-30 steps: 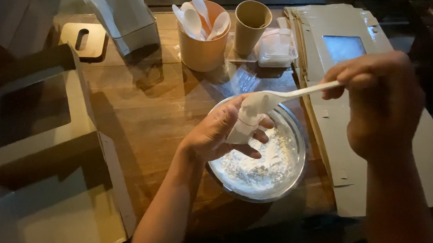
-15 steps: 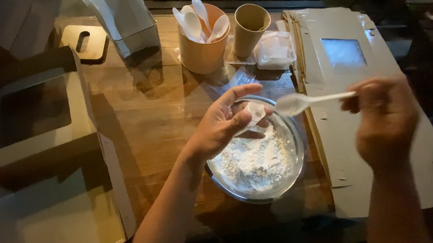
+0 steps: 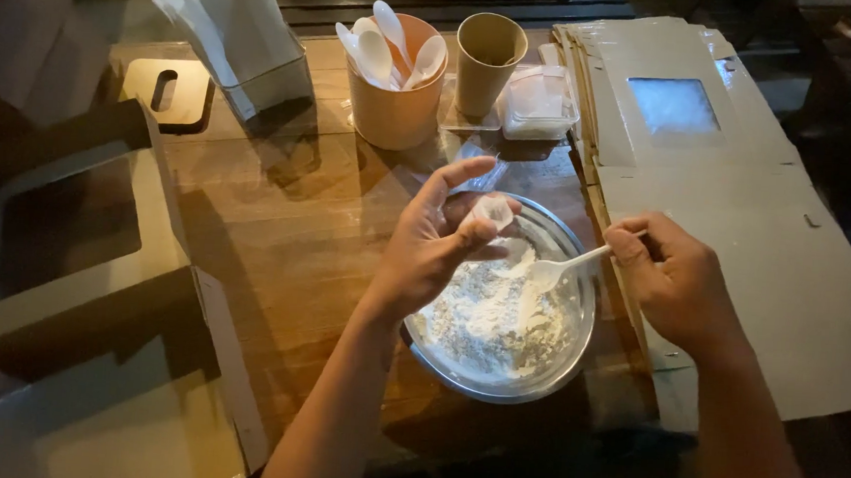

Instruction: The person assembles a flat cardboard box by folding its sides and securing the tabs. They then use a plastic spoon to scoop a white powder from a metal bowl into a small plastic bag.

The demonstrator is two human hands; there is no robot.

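Left hand [image 3: 434, 254] is pinching a small clear plastic bag [image 3: 492, 212] above a metal bowl [image 3: 576, 352] of white powder [image 3: 490, 317]. Right hand [image 3: 679, 284] is gripping a white plastic spoon [image 3: 561, 270], its tip dipping into the powder on the wooden table [image 3: 288, 231].

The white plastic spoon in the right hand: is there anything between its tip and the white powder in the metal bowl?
Nothing visible. The spoon, held by the right hand, already has its tip at the powder inside the metal bowl. The left hand holds a small clear bag beside it, not in the way.

Left hand [image 3: 435, 245] raised, fingertips pinched (index extended); right hand [image 3: 679, 284] curled closed, thumb up.
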